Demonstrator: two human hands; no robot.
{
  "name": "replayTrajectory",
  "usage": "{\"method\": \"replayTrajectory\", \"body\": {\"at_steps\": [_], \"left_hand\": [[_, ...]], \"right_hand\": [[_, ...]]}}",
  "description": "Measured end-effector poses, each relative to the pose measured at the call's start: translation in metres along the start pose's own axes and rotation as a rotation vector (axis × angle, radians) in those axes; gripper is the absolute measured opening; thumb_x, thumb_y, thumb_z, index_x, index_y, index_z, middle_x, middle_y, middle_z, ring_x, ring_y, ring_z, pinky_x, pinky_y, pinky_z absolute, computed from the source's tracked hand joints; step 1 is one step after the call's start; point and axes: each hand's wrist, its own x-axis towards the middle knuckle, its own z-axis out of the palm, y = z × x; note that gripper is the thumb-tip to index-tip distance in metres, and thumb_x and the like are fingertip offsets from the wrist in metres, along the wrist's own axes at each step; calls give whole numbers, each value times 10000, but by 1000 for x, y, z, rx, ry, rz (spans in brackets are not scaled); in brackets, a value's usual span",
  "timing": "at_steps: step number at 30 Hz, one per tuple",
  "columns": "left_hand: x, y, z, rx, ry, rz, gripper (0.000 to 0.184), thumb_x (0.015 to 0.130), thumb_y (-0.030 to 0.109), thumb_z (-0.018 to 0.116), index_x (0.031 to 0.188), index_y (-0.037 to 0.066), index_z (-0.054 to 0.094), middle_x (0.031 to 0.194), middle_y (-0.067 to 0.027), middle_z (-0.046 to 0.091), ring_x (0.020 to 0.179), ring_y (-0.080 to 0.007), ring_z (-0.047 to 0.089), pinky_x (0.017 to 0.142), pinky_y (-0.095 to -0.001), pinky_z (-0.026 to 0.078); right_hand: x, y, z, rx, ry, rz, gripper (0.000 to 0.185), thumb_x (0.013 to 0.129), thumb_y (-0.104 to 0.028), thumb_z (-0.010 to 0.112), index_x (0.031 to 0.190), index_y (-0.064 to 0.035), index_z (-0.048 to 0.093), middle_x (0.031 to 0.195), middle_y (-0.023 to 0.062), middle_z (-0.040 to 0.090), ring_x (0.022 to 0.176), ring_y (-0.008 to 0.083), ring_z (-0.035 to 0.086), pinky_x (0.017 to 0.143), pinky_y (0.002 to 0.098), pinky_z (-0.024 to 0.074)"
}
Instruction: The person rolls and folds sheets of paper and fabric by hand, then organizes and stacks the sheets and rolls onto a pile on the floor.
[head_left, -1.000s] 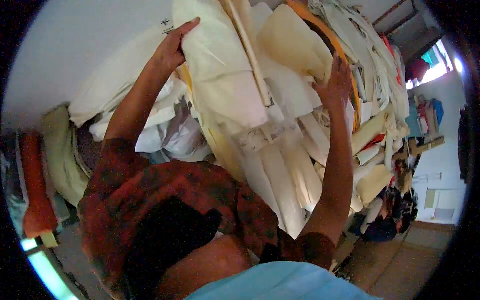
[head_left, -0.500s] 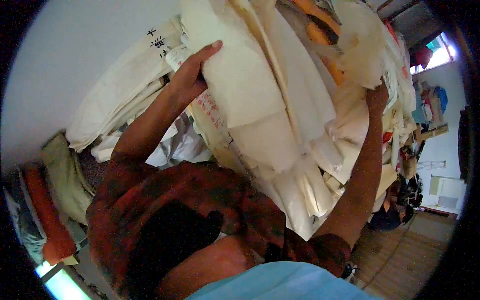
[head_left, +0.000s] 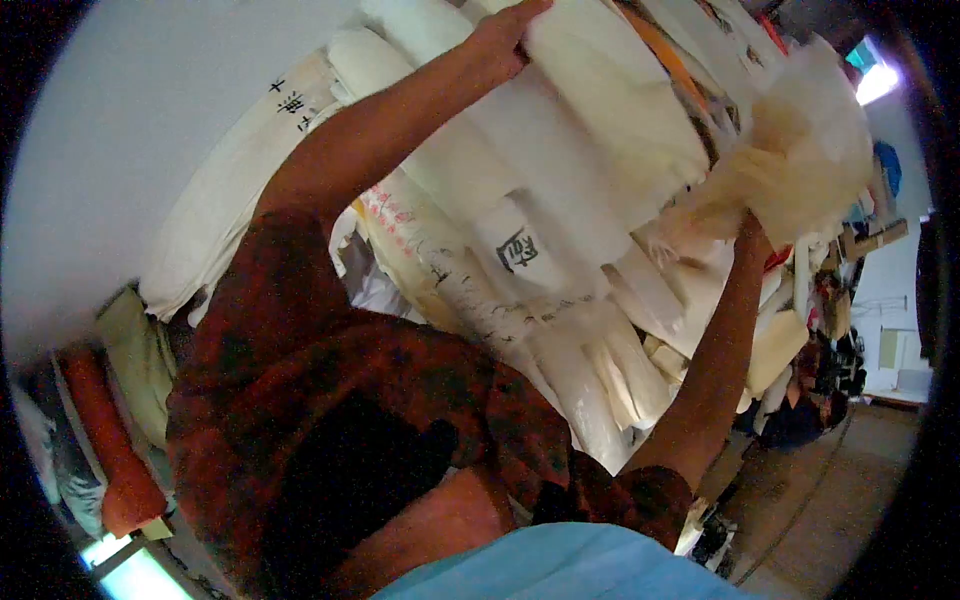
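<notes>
High up in the head view, my left hand (head_left: pixel 500 42) is at the near side of a cream roll (head_left: pixel 620 95), thumb on its surface and the other fingers hidden; it appears closed on it. My right hand (head_left: pixel 752 238) is closed on a crumpled, translucent tan sheet (head_left: pixel 805 150) that fans out above it, blurred by motion. Whether the sheet is plastic or paper, I cannot tell. Between my arms lie several pale rolls, one with a large black character (head_left: pixel 517 247). Beside it, a yellowish wrapped roll (head_left: pixel 405 235) bears red writing.
A long white bundle (head_left: pixel 235 190) with black writing leans along the grey wall (head_left: pixel 150 130). Fabric rolls, one rust-red (head_left: pixel 120 450), stand at lower left. To the right are stacked goods, a bright window (head_left: pixel 877 80) and the brown floor (head_left: pixel 810 510).
My left hand has moved up and right with the cream roll, uncovering the roll with the black character. The crumpled sheet in my right hand has swung right, the hand slightly lower.
</notes>
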Motion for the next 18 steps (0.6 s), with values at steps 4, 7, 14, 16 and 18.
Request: {"method": "replayTrajectory", "body": {"at_steps": [4,7,14,16,18], "left_hand": [[62,-27,37,-51,171,-283,492,887,282,659,1297,42,533,1251,-186,563,1119,-330,553,948,-424,469],[74,-54,63,88,246,-268,503,899,273,632,1326,45,496,1283,-184,538,1135,-328,537,949,-432,457],[95,-113,57,639,180,76,552,915,311,579,1378,58,417,1339,-188,482,1203,-347,471,986,-475,392],[100,-123,54,916,154,279,567,919,322,563,1393,61,395,1355,-190,467,1222,-353,452,996,-488,374],[105,-132,52,1147,129,498,581,924,333,548,1408,64,373,1371,-191,451,1241,-358,434,1007,-500,356]], "right_hand": [[-60,14,-20,31,103,165,415,892,-200,526,1276,-42,510,1138,91,583,985,220,567,885,351,457],[-103,13,-32,125,225,309,405,907,-213,511,1274,-42,510,1151,87,579,994,218,561,894,351,449],[-182,-10,-37,756,676,554,386,941,-244,479,1268,-42,511,1180,76,570,1014,213,547,913,353,431],[-188,-16,-37,922,748,553,382,951,-253,469,1266,-43,511,1188,74,567,1020,212,543,918,354,426],[-189,-22,-37,1022,754,533,379,960,-262,460,1265,-43,511,1197,71,565,1026,211,538,924,354,421]]}}
